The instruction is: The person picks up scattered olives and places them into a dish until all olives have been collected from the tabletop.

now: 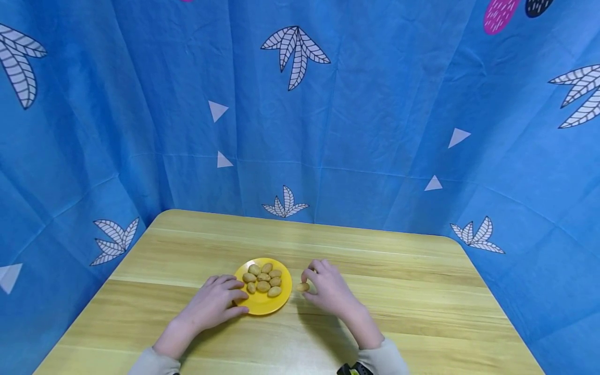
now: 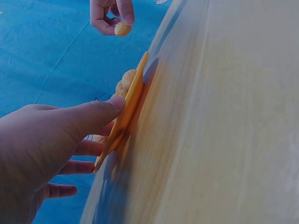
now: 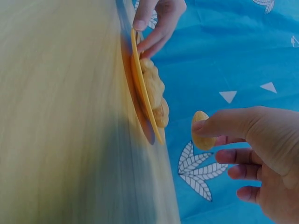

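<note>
A round yellow plate (image 1: 263,307) lies on the table with several brown walnuts (image 1: 263,277) in it. At its left edge rests my left hand (image 1: 213,304), fingers spread. The left wrist view shows that thumb (image 2: 116,103) touching the rim, its other fingers partly behind the plate. Just right of the plate, my right hand (image 1: 330,289) pinches a single walnut (image 1: 302,287) between thumb and fingers. In the right wrist view this walnut (image 3: 202,130) is held above the tabletop, apart from the plate, with the remaining fingers loosely bent.
The wooden table (image 1: 422,307) has rounded far corners. Blue curtain cloth (image 1: 365,104) with leaf and triangle prints hangs behind it and on both sides. A dark band (image 1: 354,369) sits at the right sleeve.
</note>
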Demonstrator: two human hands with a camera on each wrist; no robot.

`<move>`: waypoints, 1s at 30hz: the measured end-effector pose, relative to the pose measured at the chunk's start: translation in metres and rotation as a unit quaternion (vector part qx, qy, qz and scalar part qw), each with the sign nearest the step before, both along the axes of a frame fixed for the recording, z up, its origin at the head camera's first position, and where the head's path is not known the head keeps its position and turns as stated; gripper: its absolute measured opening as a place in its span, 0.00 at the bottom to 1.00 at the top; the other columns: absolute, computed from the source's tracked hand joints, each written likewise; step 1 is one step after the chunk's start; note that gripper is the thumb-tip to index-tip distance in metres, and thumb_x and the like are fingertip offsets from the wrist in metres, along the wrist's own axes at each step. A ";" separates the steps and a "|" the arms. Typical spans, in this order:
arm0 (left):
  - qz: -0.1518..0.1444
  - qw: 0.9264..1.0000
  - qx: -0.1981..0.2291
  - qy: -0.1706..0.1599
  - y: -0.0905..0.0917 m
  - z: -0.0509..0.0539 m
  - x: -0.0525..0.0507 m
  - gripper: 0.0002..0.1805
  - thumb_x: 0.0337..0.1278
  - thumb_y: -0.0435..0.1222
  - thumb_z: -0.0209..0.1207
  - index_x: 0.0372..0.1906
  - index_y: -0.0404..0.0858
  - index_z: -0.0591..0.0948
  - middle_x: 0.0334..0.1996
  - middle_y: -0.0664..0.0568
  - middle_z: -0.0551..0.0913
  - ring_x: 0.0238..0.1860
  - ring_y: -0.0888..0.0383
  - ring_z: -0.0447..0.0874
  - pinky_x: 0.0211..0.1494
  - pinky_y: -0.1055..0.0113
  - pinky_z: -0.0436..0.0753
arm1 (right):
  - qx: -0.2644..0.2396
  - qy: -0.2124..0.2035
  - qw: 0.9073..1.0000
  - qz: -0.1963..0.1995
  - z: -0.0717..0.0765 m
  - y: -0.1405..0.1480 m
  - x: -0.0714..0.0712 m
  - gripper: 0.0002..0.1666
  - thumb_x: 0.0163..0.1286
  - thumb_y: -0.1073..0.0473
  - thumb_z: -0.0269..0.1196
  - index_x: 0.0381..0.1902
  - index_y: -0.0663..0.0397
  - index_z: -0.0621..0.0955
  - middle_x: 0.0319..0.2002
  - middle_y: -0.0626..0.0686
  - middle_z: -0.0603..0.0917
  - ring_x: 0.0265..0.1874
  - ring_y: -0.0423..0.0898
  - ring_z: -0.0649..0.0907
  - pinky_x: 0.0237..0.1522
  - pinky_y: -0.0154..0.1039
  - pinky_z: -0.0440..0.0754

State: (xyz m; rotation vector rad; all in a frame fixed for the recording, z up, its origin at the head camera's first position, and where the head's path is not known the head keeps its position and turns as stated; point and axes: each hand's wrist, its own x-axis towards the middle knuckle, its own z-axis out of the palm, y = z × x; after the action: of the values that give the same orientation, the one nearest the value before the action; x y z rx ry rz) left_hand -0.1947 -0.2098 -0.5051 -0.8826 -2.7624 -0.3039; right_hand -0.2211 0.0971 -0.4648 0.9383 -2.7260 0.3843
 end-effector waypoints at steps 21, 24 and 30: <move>0.003 1.000 -0.005 0.001 0.001 0.000 -0.001 0.18 0.55 0.56 0.63 0.43 0.50 0.87 0.52 0.52 0.85 0.57 0.48 0.78 0.59 0.45 0.74 | 0.027 0.008 0.999 0.041 -0.009 -0.036 0.004 0.14 0.59 0.47 0.70 0.36 0.47 0.82 0.41 0.46 0.80 0.42 0.42 0.75 0.48 0.38 0.78; 0.003 1.000 -0.005 0.002 0.001 0.000 -0.001 0.18 0.54 0.56 0.63 0.43 0.50 0.87 0.51 0.52 0.85 0.57 0.48 0.78 0.59 0.45 0.74 | 0.034 0.002 0.999 0.042 -0.011 -0.041 0.003 0.14 0.60 0.46 0.69 0.37 0.47 0.82 0.42 0.45 0.80 0.43 0.42 0.75 0.50 0.39 0.78; 0.003 1.000 -0.007 0.003 0.001 0.001 -0.001 0.18 0.55 0.56 0.63 0.43 0.50 0.87 0.51 0.52 0.85 0.57 0.48 0.78 0.59 0.46 0.74 | 0.041 -0.005 0.998 0.046 -0.014 -0.050 0.002 0.15 0.61 0.43 0.67 0.37 0.45 0.82 0.43 0.45 0.79 0.44 0.42 0.75 0.51 0.39 0.78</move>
State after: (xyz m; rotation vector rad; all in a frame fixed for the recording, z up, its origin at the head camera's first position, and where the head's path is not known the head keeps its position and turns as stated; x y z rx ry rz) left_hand -0.1953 -0.2083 -0.5040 -0.8771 -2.7644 -0.2823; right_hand -0.2192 0.0476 -0.4791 1.0878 -2.7324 0.2970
